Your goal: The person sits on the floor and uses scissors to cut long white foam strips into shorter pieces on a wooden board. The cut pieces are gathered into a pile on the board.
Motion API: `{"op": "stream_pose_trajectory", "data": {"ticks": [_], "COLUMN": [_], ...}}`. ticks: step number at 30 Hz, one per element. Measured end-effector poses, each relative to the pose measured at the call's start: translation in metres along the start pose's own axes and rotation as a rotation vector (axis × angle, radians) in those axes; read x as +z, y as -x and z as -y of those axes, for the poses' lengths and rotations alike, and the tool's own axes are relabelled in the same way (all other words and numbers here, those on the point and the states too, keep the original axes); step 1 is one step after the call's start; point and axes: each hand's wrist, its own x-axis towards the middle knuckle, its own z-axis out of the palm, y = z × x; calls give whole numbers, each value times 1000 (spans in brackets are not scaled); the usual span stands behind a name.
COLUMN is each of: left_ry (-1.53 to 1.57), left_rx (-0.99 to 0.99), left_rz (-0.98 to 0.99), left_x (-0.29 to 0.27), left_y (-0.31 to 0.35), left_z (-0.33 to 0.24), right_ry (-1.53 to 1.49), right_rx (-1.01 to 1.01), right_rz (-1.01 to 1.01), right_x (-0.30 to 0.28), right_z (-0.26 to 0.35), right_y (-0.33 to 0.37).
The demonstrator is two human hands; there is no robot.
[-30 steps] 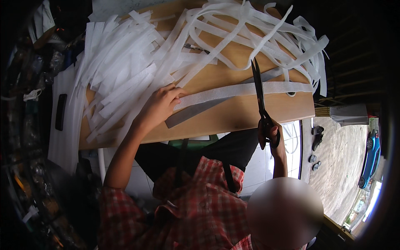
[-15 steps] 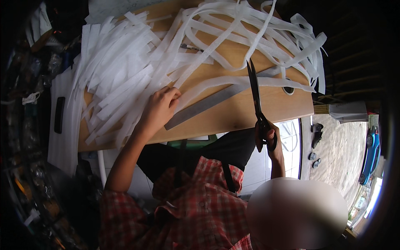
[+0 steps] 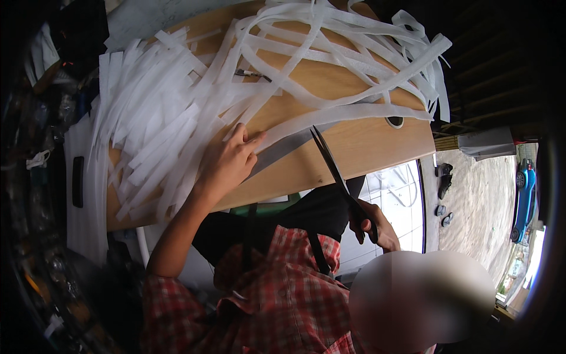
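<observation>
My left hand (image 3: 231,160) rests on the table, fingers spread, their tips by the near end of a long white foam strip (image 3: 342,113). That strip bows across the table to the right. Beneath it lies a flat grey bar (image 3: 282,154), partly covered by my hand and the strip. In my right hand (image 3: 377,227) is a pair of black scissors (image 3: 334,166). Their blades point up and left over the table's front edge, parted slightly at the tips and apart from the strip.
A thick heap of short white strips (image 3: 153,106) covers the left of the wooden table (image 3: 377,144). Long looped strips (image 3: 407,68) tangle at the far right, near a roll of tape (image 3: 394,122). A small dark tool (image 3: 250,74) lies mid-table. Shoes (image 3: 444,180) stand on the floor beyond.
The scissors have swung left and down, tips now nearer my left hand. My left hand's fingers have spread from a curled pose. A raised strip loop at the far side has dropped.
</observation>
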Motion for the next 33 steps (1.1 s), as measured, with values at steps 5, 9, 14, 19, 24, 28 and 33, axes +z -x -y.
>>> {"op": "stream_pose_trajectory", "data": {"ticks": [5, 9, 14, 19, 24, 28, 33], "left_ry": [57, 77, 135, 154, 183, 218, 259], "left_rx": [-67, -107, -77, -63, -76, -104, -169], "left_rz": [-32, -73, -115, -155, -153, -159, -182], "left_x": [10, 21, 26, 31, 31, 30, 11], "left_y": [-21, -29, -33, -32, -33, -33, -28], "left_z": [-14, -14, -11, -8, -8, -10, -12], "right_ry": [41, 52, 192, 203, 235, 240, 162], "right_rx": [-8, -16, -92, -73, -57, -26, -141], "right_rz": [5, 17, -15, -17, -60, -79, -88], "right_x": [1, 0, -3, -4, -5, -7, -1], "right_z": [-3, 0, 7, 9, 8, 7, 6], "right_y": [-8, -20, -39, -46, -50, -48, -48]}}
